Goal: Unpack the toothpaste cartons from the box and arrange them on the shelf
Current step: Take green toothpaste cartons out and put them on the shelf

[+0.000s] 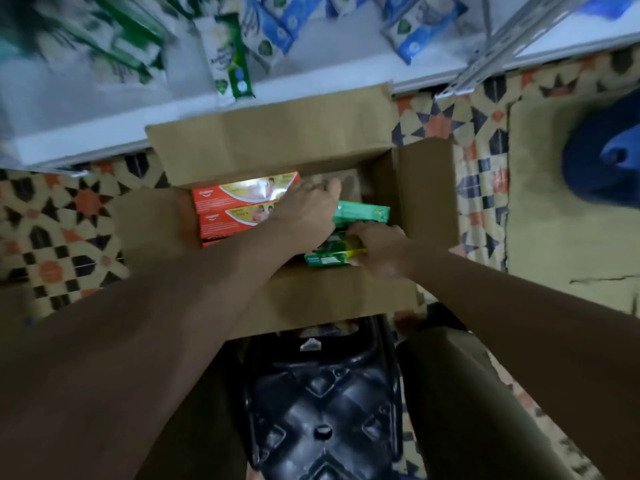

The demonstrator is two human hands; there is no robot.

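Box: the open brown cardboard box [277,140] stood on the patterned floor below the white shelf [311,88].
Contents: red-orange toothpaste cartons [239,206] were stacked left, green toothpaste cartons [363,212] right.
Left hand [308,206]: laid over both stacks, fingers loosely extended; a grip could not be told.
Right hand [381,244]: fingers were curled around the green toothpaste cartons.

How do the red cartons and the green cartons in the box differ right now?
The red cartons lie stacked at the left of the box; the green cartons lie at the right. The left hand rests over the red ones; the right hand grips green ones. Both lie flat inside.
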